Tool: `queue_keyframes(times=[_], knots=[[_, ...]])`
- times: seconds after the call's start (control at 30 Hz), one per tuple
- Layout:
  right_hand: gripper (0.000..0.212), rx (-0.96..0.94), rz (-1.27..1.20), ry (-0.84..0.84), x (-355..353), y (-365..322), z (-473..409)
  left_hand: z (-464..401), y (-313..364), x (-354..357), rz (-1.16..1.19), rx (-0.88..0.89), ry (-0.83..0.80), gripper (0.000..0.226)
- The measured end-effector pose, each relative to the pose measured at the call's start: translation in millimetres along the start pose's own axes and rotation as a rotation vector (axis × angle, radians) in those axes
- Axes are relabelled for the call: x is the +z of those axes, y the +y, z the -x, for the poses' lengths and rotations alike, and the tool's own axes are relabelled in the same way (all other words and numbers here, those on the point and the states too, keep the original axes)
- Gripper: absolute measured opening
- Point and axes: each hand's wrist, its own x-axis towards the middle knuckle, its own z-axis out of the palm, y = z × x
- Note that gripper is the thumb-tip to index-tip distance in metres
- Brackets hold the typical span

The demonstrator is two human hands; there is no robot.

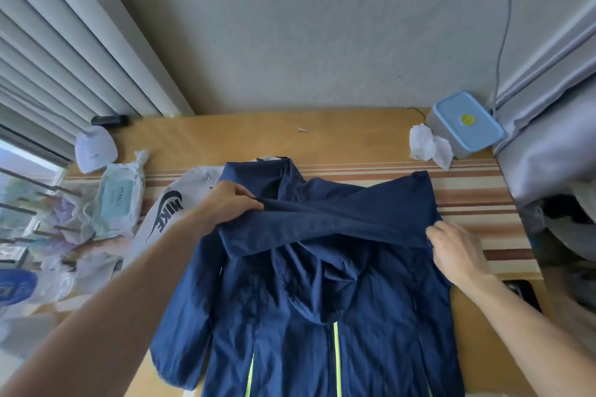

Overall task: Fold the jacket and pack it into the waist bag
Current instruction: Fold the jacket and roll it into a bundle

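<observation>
Pinching: left hand (225, 203) fingers are gripping a jacket (309, 293) sleeve fold.
Right hand (458, 251): fingers are clasping the sleeve's other end.

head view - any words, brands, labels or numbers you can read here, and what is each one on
"NIKE" with a swoosh, dark print on the white bag left of the navy jacket.
Wet wipes pack: its label has print, too blurred to read.
Blue-lidded box: yellow round sticker, too small to read.
White device at the far left: faint mark, unreadable.
Blue round print at the left edge: unreadable.
</observation>
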Motion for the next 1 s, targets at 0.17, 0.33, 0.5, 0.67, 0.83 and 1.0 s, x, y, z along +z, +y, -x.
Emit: queue_keyframes(times=[0.17, 0.33, 0.5, 0.67, 0.83, 1.0], knots=[[0.026, 0.108, -0.224, 0.072, -6.3, -40.9, 2.5, -4.1, -20.6, 22.5, -0.425, 0.259, 0.439, 0.049], [0.061, -0.107, -0.429, -0.074, -7.4, -138.2, -24.3, 4.2, -55.6, 39.5, -0.661, 0.361, 0.345, 0.057], [0.060, -0.122, -0.329, 0.066, -4.9, -172.0, -37.8, 11.7, -67.4, 27.0, -0.297, 0.365, 0.348, 0.044], [0.039, -0.304, -0.168, 0.101, -8.0, -175.5, -21.9, 26.2, -72.5, -0.8, -0.287, 0.325, 0.394, 0.047], [0.065, -0.332, -0.294, 0.157, -14.0, -212.9, -13.0, 63.0, -116.7, -16.8, -0.322, 0.015, 0.415, 0.063], [0.071, -0.368, -0.198, -0.047, 5.2, -264.9, -19.1, 83.1, -158.2, -18.0, -0.420, -0.085, 0.326, 0.060]])
